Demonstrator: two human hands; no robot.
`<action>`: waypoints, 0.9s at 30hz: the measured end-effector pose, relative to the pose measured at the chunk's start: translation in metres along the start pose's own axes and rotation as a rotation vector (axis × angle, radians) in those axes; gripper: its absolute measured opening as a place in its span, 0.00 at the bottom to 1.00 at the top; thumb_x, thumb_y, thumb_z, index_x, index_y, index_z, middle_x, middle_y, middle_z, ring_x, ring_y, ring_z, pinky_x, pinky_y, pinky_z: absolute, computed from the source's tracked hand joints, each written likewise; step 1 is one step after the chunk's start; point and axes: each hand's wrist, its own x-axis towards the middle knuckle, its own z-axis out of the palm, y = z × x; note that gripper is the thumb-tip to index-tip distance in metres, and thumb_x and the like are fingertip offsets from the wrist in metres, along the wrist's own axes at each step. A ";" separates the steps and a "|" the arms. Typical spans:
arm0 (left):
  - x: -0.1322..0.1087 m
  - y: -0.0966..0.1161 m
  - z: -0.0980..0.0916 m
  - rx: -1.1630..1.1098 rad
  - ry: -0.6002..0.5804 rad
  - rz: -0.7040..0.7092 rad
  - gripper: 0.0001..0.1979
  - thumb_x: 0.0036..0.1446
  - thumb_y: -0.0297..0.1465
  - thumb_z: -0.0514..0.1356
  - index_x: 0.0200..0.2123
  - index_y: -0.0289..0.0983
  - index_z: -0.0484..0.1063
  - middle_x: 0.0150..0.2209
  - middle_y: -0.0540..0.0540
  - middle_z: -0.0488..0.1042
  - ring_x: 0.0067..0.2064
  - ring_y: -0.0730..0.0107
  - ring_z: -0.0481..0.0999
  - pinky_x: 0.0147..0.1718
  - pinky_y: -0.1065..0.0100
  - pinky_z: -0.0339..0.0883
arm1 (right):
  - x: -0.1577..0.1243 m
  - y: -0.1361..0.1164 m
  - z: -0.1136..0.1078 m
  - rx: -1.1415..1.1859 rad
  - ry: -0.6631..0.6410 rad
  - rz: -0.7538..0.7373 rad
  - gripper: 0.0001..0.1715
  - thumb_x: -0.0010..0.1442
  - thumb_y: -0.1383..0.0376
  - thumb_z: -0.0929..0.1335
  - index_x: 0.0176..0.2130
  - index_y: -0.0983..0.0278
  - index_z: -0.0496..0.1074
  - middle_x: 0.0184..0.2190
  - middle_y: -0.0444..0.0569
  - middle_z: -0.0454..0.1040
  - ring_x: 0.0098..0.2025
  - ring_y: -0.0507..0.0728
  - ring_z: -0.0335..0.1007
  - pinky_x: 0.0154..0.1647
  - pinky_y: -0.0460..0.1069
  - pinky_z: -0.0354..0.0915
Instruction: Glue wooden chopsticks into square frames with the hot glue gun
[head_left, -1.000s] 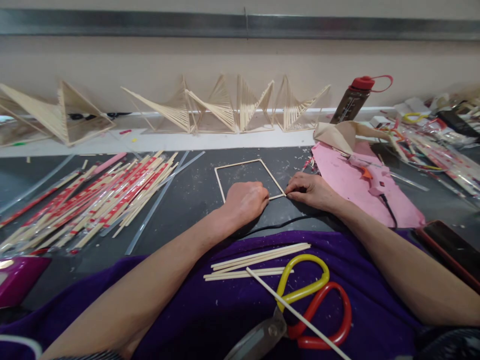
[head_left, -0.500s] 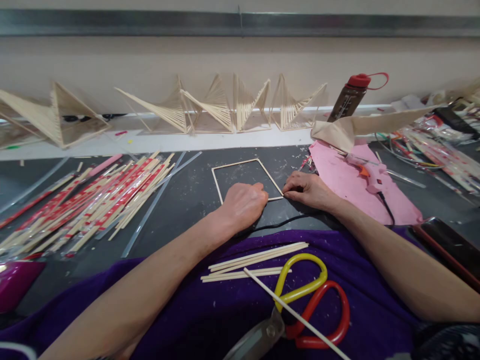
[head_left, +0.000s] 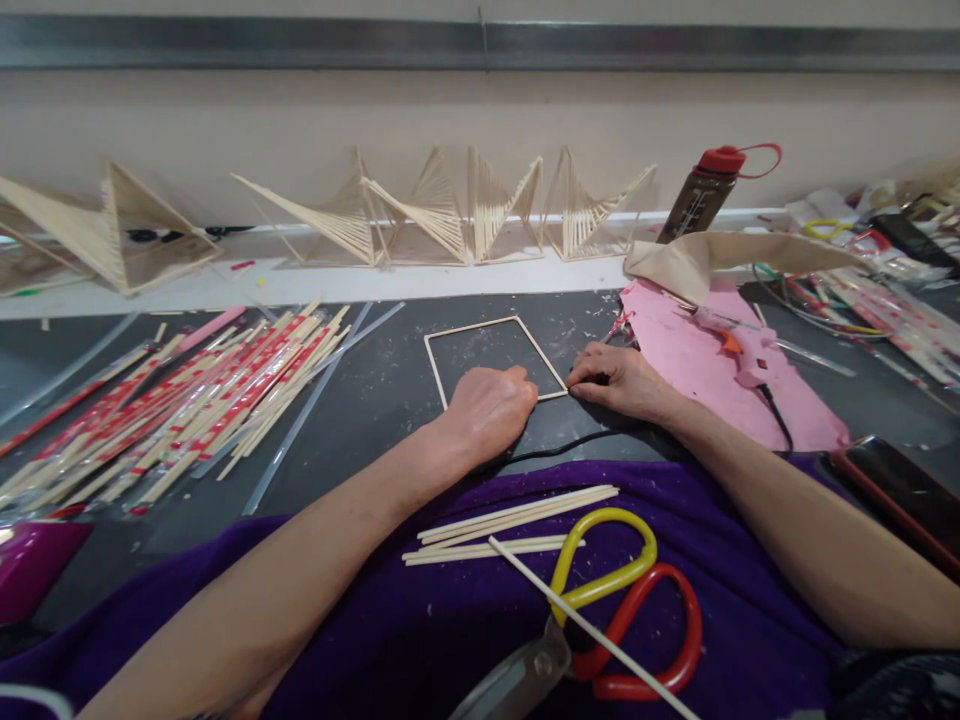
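Observation:
A four-sided frame of thin wooden sticks (head_left: pixel 471 327) lies flat on the dark table. My left hand (head_left: pixel 491 410) is closed over its near side, fingers curled around the stick and partly hidden from me. At the frame's near right corner, the thumb and fingertips of my right hand (head_left: pixel 611 380) pinch the joint. Closer to me, several loose wooden sticks (head_left: pixel 517 515) rest on purple cloth (head_left: pixel 360 620). Scissors (head_left: pixel 604 590) with one yellow and one red handle lie beside them, a single stick across the handles.
Bagged sticks (head_left: pixel 202 410) are heaped on the left. A pink glue gun (head_left: pixel 739 350) rests on pink cloth (head_left: pixel 660 330) at right, its black cord running near my hands. Twisted stick models (head_left: pixel 345 220) line the wall ledge, with a bottle (head_left: pixel 697 200) further right.
Both hands keep their hold on the stick frame. The view shifts very slightly; otherwise nothing visibly moves.

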 end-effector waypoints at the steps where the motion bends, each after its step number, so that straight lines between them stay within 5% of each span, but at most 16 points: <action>1: 0.000 0.000 0.000 0.000 -0.004 0.000 0.16 0.60 0.31 0.48 0.31 0.33 0.74 0.29 0.42 0.71 0.28 0.64 0.73 0.23 0.68 0.59 | 0.000 0.000 0.000 -0.001 0.000 0.001 0.06 0.53 0.67 0.67 0.30 0.62 0.76 0.29 0.47 0.72 0.33 0.52 0.68 0.35 0.47 0.62; 19: 0.000 -0.003 -0.003 0.007 -0.024 -0.014 0.16 0.59 0.30 0.48 0.31 0.33 0.75 0.29 0.41 0.72 0.29 0.63 0.73 0.23 0.67 0.60 | -0.001 -0.003 0.000 -0.021 0.004 0.023 0.05 0.52 0.67 0.67 0.31 0.62 0.75 0.30 0.47 0.71 0.32 0.52 0.68 0.33 0.46 0.62; 27: 0.001 -0.004 -0.002 0.015 -0.008 -0.008 0.16 0.60 0.30 0.47 0.31 0.34 0.75 0.29 0.42 0.72 0.29 0.61 0.74 0.22 0.66 0.60 | -0.002 -0.001 0.004 -0.054 -0.006 0.016 0.15 0.54 0.66 0.67 0.43 0.60 0.74 0.32 0.46 0.69 0.32 0.51 0.67 0.32 0.45 0.61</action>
